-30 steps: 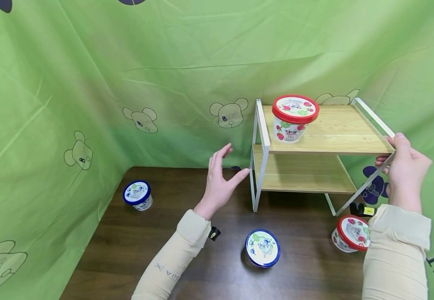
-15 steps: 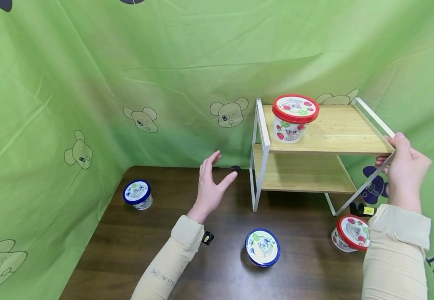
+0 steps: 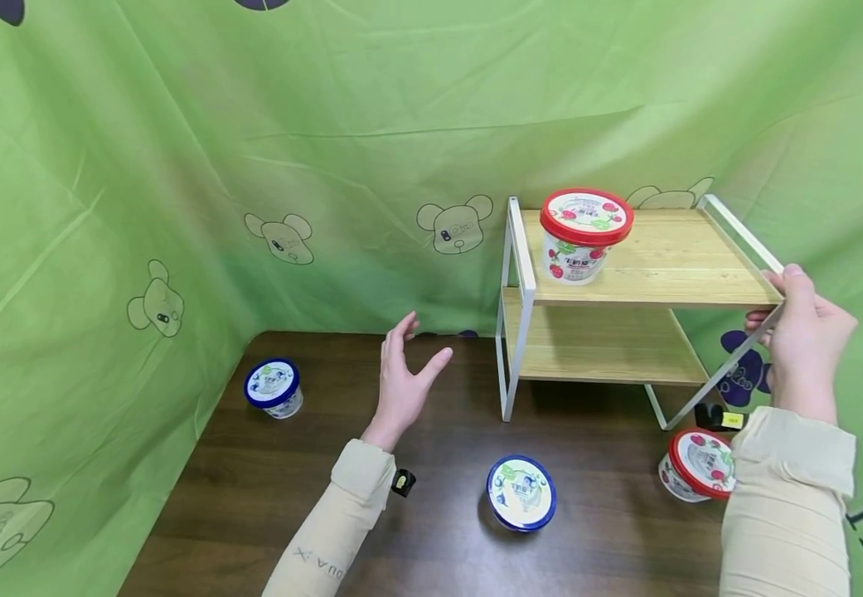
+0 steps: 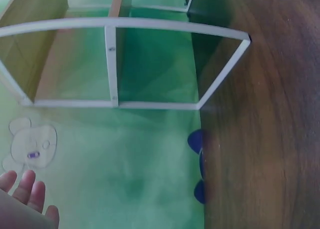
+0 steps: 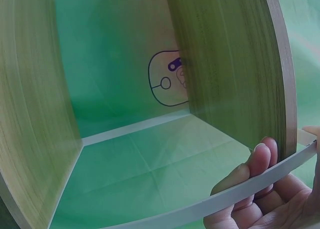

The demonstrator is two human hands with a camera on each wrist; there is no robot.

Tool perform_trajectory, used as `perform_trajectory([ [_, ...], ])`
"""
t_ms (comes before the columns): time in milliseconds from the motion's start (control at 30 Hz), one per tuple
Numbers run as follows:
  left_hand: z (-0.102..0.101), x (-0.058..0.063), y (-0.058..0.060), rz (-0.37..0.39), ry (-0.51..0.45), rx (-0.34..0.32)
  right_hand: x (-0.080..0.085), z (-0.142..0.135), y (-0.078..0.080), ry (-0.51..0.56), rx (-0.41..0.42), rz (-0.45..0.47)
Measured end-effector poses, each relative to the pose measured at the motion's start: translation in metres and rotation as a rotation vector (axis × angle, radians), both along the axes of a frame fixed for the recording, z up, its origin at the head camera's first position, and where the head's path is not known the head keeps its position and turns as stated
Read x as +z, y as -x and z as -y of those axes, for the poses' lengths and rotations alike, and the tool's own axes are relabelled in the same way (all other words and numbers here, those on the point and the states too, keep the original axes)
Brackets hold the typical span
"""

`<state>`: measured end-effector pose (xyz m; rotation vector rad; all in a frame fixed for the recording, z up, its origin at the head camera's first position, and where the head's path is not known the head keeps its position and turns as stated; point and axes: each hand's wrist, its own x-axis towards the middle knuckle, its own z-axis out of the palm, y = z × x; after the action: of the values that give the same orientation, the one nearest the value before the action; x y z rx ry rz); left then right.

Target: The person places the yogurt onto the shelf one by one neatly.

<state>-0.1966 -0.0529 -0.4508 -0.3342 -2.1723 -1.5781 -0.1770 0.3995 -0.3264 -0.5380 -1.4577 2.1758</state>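
A two-tier shelf with wooden boards and a white metal frame stands at the back right of the table. My right hand grips its front right upper corner, fingers curled round the white frame bar in the right wrist view. On the top board, at the left, a red-lidded tub with a raspberry print stands upright. My left hand hovers left of the shelf, thumb and fingers spread, touching nothing. In the left wrist view, loosely bent fingers show at the lower left, apart from the shelf's side frame.
A blue-lidded tub stands on the brown table in front of the shelf. Another blue-lidded tub is at the back left. A second red-lidded tub sits partly behind my right sleeve. Green cloth hangs behind and beside the table.
My left hand has moved left and slightly towards me, away from the shelf, with its fingers still spread. My right hand keeps its grip on the shelf corner. The shelf and tubs stay in place.
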Motion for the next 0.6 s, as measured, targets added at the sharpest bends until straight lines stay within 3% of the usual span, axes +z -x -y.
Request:
perform_trajectory([
  [300,0.024,-0.004,0.009,-0.007,-0.003,0.13,-0.001,0.0,0.001,0.007,0.013,-0.004],
  [600,0.049,0.0,0.012,0.004,-0.04,0.214,0.0,0.0,-0.001,0.001,-0.001,0.0],
])
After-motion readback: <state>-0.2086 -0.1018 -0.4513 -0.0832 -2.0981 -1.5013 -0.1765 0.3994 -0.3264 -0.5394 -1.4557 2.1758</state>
